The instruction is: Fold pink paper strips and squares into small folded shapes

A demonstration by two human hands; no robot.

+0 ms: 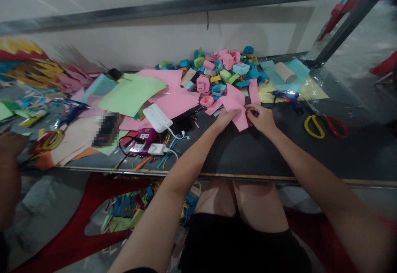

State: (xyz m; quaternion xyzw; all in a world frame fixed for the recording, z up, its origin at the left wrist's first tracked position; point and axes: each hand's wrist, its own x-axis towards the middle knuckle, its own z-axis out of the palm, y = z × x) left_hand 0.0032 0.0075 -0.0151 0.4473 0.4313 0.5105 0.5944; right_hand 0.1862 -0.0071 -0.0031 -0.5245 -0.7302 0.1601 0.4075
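Both my hands meet on a pink paper piece (238, 115) lying on the dark tabletop (263, 153). My left hand (225, 118) presses on its left part with fingers curled over the paper. My right hand (261, 117) pinches the paper's right edge. Just beyond the paper lies a heap of small folded paper boxes (223, 68) in pink, blue, green and yellow. A pink strip (254, 91) lies beside the heap.
Pink (173, 95) and green (132, 93) paper sheets cover the left of the table, with a white power bank (157, 118) and cables. Scissors with yellow and red handles (325, 125), a blue glue gun (287, 97) and a cardboard tube (285, 72) lie right. Another person's arm (9, 173) shows at far left.
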